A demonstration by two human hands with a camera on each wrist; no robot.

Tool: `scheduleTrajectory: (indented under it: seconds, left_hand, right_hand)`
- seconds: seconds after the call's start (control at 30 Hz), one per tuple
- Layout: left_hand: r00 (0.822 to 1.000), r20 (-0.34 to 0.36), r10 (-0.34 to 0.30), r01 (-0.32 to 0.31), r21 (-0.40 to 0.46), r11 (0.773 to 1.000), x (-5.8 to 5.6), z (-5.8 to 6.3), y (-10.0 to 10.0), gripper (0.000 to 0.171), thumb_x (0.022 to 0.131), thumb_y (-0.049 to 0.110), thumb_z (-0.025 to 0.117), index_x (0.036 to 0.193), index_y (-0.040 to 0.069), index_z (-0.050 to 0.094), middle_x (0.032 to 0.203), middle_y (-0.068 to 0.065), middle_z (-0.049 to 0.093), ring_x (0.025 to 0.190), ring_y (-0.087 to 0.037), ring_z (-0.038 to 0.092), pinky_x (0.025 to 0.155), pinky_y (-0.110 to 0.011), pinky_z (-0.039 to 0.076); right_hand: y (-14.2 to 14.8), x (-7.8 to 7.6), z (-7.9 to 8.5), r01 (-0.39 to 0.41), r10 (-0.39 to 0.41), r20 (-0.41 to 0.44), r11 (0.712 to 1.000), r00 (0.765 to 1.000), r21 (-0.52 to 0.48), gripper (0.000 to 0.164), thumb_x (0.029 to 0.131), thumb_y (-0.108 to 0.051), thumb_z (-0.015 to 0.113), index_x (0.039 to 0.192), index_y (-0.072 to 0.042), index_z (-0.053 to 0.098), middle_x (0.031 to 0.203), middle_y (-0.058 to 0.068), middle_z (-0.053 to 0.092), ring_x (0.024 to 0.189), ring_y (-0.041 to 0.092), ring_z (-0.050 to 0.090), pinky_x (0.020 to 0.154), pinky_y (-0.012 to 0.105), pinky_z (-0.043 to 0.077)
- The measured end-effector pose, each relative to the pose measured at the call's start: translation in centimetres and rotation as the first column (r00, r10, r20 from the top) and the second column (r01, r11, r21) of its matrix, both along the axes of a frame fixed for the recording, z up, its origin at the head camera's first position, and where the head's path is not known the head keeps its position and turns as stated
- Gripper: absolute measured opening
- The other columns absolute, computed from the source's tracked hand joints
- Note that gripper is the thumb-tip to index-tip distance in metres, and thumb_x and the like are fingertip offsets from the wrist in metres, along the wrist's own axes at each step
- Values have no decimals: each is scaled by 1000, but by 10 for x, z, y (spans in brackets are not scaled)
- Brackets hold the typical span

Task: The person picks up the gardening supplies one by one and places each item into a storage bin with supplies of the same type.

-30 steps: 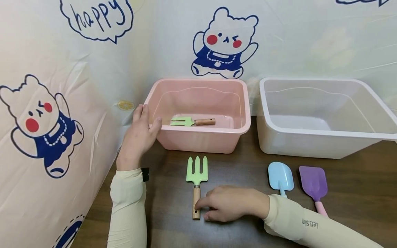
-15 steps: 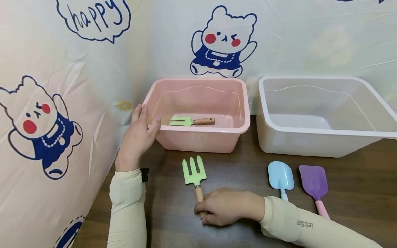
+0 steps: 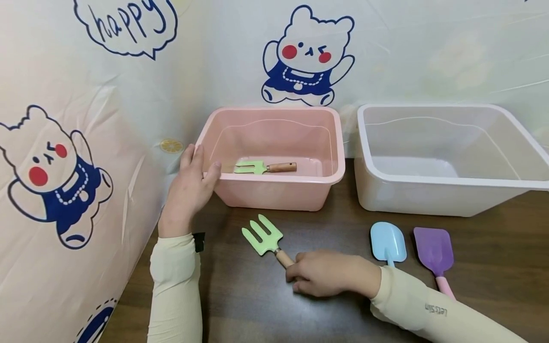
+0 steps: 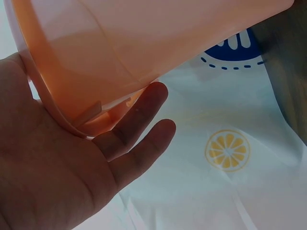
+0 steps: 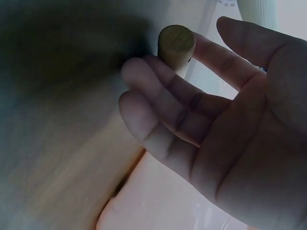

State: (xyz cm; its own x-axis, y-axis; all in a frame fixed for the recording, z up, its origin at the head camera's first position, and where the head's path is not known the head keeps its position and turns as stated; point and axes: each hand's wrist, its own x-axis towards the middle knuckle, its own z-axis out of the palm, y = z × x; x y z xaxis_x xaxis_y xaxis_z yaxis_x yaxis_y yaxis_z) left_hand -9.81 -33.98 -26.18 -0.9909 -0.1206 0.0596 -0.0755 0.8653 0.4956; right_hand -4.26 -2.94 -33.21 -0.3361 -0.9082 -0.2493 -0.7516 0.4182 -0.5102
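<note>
1. Head view: the right hand (image 3: pixel 323 274) grips the wooden handle (image 5: pixel 176 40) of a green fork (image 3: pixel 270 242), its fingers curled round it.
2. The fork lies slanted over the dark table (image 3: pixel 240 309), in front of the pink bin (image 3: pixel 279 179) – tines toward the bin and the person's left, handle toward the right hand.
3. The left hand (image 3: pixel 186 190) holds the bin's near left corner by the rim, thumb over the edge and fingers outside; the left wrist view shows two fingers reaching along the outer wall.
4. Inside the pink bin a second green fork (image 3: pixel 253 167) lies crosswise, its handle to the right.
5. Right of the pink bin stands a white bin (image 3: pixel 429 182), just beside it.
6. In front of the white bin lie a blue scoop (image 3: pixel 388 240) and a purple scoop (image 3: pixel 433 250) – near each other, the right sleeve (image 3: pixel 407 297) partly covering the blue one's handle.
7. Behind the bins hangs a pale sheet (image 3: pixel 394 57) printed with bears.
</note>
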Motion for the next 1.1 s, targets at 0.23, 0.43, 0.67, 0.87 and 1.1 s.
scheduleTrajectory:
  seconds: [0.23,0.43,0.67,0.87,1.1]
  left_hand:
    - [1000,-14,6,-6,5,1000,-1,1,0,74,104,56,32,162,10,22,167,-15,5,136,-50,39,109,-63,30]
    - [1000,-20,5,-4,17,1000,-1,2,0,72,104,54,32,161,11,25,168,-13,5,136,-49,39,109,-63,29]
    - [999,-35,4,-4,18,1000,-1,1,0,70,104,55,32,160,12,30,167,-13,7,130,-47,47,110,-62,30]
    - [999,-38,-3,3,13,1000,0,0,1,68,105,53,33,159,13,32,167,-14,9,125,-48,51,108,-64,31]
    - [999,-38,2,-2,11,1000,0,-2,1,66,105,52,35,157,11,36,166,-15,10,128,-49,48,108,-63,31]
  right_hand:
    - [8,-17,-1,78,-79,-19,996,997,-40,9,98,-26,68,104,-21,72,86,-9,51,68,6,47,60,27,43]
    - [8,-25,-5,106,-111,-58,990,992,-88,6,97,-25,68,93,-22,67,85,-8,47,66,7,46,60,28,43]
    - [9,-31,-7,150,-160,-96,983,982,-105,13,95,-23,70,86,-22,61,85,-6,46,64,10,46,59,31,43]
    - [11,-33,-12,184,-199,-144,977,969,-109,22,91,-22,75,90,-16,53,84,-4,46,68,13,49,63,35,48]
    - [10,-34,-21,216,-236,-181,969,955,-124,32,87,-14,78,106,-10,51,86,0,54,75,20,59,64,41,52]
